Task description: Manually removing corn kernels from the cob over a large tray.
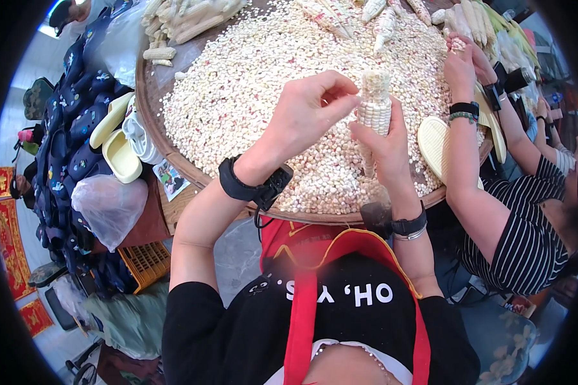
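My right hand (pixel 388 144) is wrapped round a pale corn cob (pixel 374 115) held upright above the kernels. Its upper end looks partly stripped, while rows of white kernels remain lower down. Just left of the cob, my left hand (pixel 311 109) has its fingers curled and the thumb drawn toward them. Whether anything small sits in that curl is hidden. Below both hands a thick layer of loose white and reddish corn kernels (pixel 237 96) covers a large round tray with a brown rim (pixel 149 115).
Bare-looking cobs (pixel 202 16) lie piled at the tray's far left; unshelled corn (pixel 385 29) lies at the far edge. On the right, a co-worker's hands (pixel 462 61) hold corn. Pale shoe soles (pixel 434 144) rest at the right rim. Yellow slippers (pixel 121 157) and an orange crate (pixel 146 264) are left.
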`<state>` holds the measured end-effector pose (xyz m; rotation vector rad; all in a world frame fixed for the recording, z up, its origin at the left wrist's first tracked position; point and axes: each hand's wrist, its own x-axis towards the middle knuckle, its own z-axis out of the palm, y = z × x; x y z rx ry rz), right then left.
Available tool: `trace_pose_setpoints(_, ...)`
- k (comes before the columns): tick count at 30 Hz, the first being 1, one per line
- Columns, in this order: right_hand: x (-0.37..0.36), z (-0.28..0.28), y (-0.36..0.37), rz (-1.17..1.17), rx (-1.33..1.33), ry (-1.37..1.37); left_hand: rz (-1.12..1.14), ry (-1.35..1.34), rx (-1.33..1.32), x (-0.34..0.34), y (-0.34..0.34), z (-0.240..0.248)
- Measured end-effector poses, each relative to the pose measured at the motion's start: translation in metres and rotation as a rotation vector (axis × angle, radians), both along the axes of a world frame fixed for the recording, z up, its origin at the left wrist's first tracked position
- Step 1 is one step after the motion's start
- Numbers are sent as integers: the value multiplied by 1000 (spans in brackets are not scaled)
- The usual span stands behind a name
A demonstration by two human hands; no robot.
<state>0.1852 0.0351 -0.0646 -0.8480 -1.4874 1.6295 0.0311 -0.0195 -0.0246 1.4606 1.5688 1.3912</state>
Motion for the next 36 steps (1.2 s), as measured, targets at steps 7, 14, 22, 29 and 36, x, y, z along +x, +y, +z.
trace_pose_setpoints(7,1,4,-6,29,-23,-53,-13,279,195,1,-1,-7)
trace_pose_setpoints(14,1,3,-11,-52,126,-142,-56,232,39,-2,-3,-1)
trace_pose_setpoints(22,-2,-2,-12,-201,342,-244,-64,254,67,3,-1,-1)
trace_pose_setpoints(29,2,-3,-8,-137,316,-288,64,629,477,5,7,-21)
trace_pose_setpoints(36,1,-1,-13,-55,27,-75,65,564,176,-30,19,-43)
